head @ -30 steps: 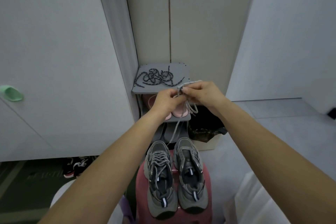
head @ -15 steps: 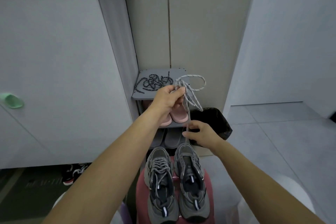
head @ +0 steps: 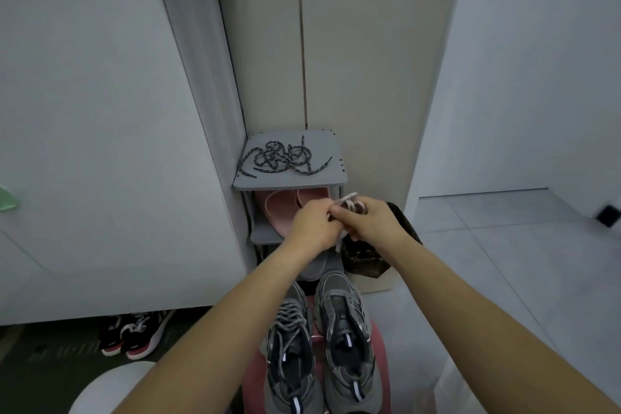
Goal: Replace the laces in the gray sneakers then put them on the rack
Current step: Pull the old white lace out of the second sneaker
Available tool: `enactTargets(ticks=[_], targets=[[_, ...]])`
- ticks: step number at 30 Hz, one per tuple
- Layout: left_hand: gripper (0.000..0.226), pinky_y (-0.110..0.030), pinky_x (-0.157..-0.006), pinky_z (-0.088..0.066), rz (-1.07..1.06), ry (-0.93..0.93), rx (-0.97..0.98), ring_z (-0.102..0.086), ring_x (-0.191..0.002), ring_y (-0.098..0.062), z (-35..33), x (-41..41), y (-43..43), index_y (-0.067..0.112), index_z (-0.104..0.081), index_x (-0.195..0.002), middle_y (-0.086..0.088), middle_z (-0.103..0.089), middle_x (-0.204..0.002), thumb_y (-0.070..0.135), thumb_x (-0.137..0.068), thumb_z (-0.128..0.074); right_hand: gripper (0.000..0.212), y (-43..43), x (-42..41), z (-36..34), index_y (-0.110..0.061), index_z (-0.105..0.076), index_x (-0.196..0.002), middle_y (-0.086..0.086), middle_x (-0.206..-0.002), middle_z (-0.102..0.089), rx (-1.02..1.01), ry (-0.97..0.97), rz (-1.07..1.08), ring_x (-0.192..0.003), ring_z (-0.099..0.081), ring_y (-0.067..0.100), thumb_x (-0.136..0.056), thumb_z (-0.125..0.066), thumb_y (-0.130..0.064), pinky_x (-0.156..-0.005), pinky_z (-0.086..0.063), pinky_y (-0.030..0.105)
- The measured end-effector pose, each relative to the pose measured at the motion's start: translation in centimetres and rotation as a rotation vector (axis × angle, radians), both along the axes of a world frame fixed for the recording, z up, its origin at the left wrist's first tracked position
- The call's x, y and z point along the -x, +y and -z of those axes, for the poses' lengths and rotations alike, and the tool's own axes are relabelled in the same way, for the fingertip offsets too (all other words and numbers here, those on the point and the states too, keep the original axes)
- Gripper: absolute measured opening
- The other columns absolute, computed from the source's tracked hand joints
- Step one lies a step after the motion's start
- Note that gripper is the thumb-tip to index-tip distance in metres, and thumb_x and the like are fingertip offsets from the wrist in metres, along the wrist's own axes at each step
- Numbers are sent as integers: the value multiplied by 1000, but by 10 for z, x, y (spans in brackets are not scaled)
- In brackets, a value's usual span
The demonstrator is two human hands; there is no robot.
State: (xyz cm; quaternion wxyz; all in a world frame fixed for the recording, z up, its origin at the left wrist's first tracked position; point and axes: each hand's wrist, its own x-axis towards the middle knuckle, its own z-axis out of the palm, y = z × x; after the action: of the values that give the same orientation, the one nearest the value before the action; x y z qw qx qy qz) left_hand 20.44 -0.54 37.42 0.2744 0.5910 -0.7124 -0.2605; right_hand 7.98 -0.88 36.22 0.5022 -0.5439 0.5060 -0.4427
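Dark laces [head: 282, 158] lie untouched on top of the rack [head: 289, 180]. The sneakers [head: 346, 329] sit on the stool [head: 381, 346] below, right one laceless, left one laced. Right hand [head: 369, 218] has come back up to meet the left hand [head: 311, 228], and both sets of fingers pinch the pale lace [head: 351, 202] bunched between them. Likely the old lace being bundled away, relacing not started.

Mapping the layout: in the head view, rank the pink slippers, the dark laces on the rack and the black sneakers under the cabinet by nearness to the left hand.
1. Pink slippers, just behind the left hand.
2. Dark laces, above, on the rack top.
3. Black sneakers, far lower left.
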Motion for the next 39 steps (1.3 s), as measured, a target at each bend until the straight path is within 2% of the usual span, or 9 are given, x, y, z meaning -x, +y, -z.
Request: enactTargets(ticks=[9, 12, 17, 20, 23, 25, 31, 35, 39], targets=[[57, -21, -87, -40, 5, 312, -214, -58, -102, -13, 46, 0, 3, 11, -42, -137, 4, -63, -94, 20, -86, -67, 7, -29, 50, 24, -12, -67, -79, 4, -61, -59, -81, 74, 192, -42, -51, -1, -84, -67, -7, -45, -47, 13], [56, -24, -86, -41, -66, 297, -269, -57, -99, -14, 68, -19, 1, 11, -37, -140, -2, -63, -105, 22, -91, -61, 11, -45, 76, 36, -12, -66, -75, 2, -59, -59, -134, 105, 259, -43, -52, 1, -85, -66, -8, -44, -46, 12], [47, -18, -78, -41, -166, 279, -343, -55, -89, -6, 103, -44, 5, 8, -42, -135, 11, -56, -90, 21, -93, -58, 13, -91, 99, 53, 4, -66, -92, 12, -71, -59, -180, 251, 332, -58, -51, 15, -85, -65, -7, -43, -45, 16], [37, -6, -65, -42, -173, 251, -356, -54, -82, 0, 117, -56, 11, 8, -47, -128, 12, -55, -88, 17, -94, -56, 22, -129, 101, 53, 1, -64, -104, 16, -93, -61, -198, 325, 276, -75, -61, 24, -85, -66, -10, -61, -52, 26], [31, -8, -73, -44, -218, 252, -383, -56, -96, -8, 128, -71, 15, 9, -51, -123, 7, -58, -95, 18, -93, -56, 52, -152, 103, 61, 2, -46, -132, 23, -124, -55, -252, 399, 216, -107, -60, 35, -88, -63, -19, -95, -50, 44], [23, -18, -83, -47, -233, 222, -376, -57, -93, -10, 135, -82, 17, 15, -54, -115, 2, -60, -100, 20, -92, -58, 55, -154, 107, 69, 0, -39, -138, 19, -130, -51, -289, 373, 182, -111, -57, 32, -93, -56, -26, -101, -45, 43], [9, -6, -69, -41, -247, 203, -354, -58, -87, -3, 140, -93, 24, 22, -55, -99, 11, -59, -92, 22, -91, -60, 57, -123, 105, 84, -7, -35, -142, 14, -123, -54, -301, 346, 188, -109, -56, 27, -94, -52, -33, -100, -45, 40], [17, -14, -77, -41, -255, 216, -371, -57, -96, -11, 135, -88, 36, 12, -59, -107, 0, -60, -102, 20, -92, -58, 46, -74, 71, 72, -2, -45, -134, 19, -121, -58, -292, 364, 40, -113, -58, 28, -94, -54, -23, -99, -47, 38], [28, -25, -90, -47, -242, 169, -366, -59, -105, -18, 132, -88, 52, 7, -60, -116, -6, -62, -112, 23, -93, -57, 28, -17, 28, 65, -5, -61, -116, 5, -96, -64, -221, 512, -232, -86, -61, 12, -90, -60, -17, -79, -50, 22]])
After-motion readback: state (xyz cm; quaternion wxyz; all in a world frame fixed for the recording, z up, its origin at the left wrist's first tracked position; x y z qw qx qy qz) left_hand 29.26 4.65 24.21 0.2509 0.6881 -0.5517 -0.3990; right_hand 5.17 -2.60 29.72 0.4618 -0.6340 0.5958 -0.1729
